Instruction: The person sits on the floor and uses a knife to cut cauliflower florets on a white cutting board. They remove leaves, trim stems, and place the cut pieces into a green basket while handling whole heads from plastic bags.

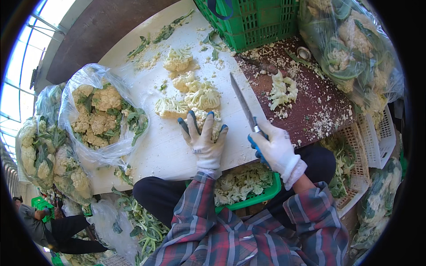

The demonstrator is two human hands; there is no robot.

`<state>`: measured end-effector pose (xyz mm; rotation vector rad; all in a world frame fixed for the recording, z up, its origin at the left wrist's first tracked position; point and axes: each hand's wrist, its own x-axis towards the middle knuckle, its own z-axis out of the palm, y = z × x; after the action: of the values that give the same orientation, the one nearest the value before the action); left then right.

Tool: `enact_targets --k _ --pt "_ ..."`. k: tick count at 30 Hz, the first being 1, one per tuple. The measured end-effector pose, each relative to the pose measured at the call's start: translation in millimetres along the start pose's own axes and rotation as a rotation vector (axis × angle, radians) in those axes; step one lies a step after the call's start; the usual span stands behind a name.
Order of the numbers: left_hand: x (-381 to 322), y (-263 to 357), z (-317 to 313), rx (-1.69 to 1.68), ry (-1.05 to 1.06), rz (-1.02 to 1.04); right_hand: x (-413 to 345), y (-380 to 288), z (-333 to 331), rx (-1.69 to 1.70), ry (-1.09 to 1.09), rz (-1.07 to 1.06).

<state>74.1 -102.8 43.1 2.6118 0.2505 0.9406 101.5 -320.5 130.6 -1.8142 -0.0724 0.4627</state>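
Note:
My left hand (204, 138), in a white glove with blue fingertips, lies with spread fingers over a cauliflower piece (202, 116) on the white board (233, 146); whether it grips the piece is hard to tell. More cauliflower pieces (202, 94) lie just beyond the fingertips. In my gloved right hand (274, 146) is the handle of a knife (242, 99), its long blade pointing away from me above the board's right edge. A cut cauliflower piece (283, 90) rests on the dark red board to the right, among crumbs.
An open plastic bag of cauliflower (100, 113) stands at left, beside other filled bags (40, 156). Green crates (263, 26) stand at the far edge. A large filled bag (352, 46) is at right. Below the board, a green crate (278, 191) holds florets. A person (50, 226) is at lower left.

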Motion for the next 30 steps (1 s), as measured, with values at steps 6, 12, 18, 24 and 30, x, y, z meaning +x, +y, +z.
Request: enact_targets --k 6,12,18,24,30 --pt "81.8 -42.8 27.6 0.143 -0.057 -0.06 52.2 -8.0 45.4 -0.189 -0.14 -0.095" --pt "206.7 -66.9 2.7 0.158 -0.107 -0.062 7.3 -39.0 -9.9 0.447 -0.06 0.276" --pt "322.6 -137.7 124.8 0.033 -0.238 -0.473 10.4 -43.9 -10.0 0.643 0.055 0.245" --pt "329.6 -168.0 162.9 -0.106 -0.178 -0.565 13.0 -44.9 -9.0 0.685 -0.049 0.391" --pt "336.5 -177.0 73.2 -0.912 0.133 -0.72 5.1 -43.2 -0.7 0.677 -0.079 0.32"
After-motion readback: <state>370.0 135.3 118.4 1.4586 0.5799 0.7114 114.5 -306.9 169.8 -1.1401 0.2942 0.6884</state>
